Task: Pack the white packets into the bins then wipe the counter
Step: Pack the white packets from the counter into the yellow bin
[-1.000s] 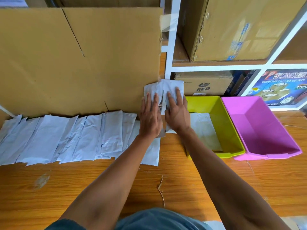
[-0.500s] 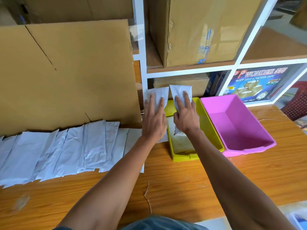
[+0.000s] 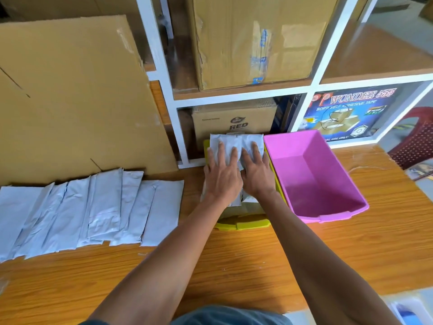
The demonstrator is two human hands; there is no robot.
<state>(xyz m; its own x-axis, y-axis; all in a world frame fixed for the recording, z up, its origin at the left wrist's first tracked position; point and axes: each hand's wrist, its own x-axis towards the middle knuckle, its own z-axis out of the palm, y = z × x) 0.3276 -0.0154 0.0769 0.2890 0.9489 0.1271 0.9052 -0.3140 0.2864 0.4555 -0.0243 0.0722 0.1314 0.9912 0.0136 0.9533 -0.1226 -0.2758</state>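
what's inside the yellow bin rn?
White packets fill the yellow plastic bin, pressed down by the left hand and right hand. Hands and packets hide the bin floor.

Both hands flat on white packets [image 3: 236, 143] over yellow bin [image 3: 241, 224]: left hand [image 3: 222, 178], right hand [image 3: 256, 175], fingers straight. Pink bin [image 3: 328, 214] just right. Packet row [image 3: 93, 212] left on counter [image 3: 234, 266].

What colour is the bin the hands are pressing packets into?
Yellow-green: the bin under both hands, seen in the head view.
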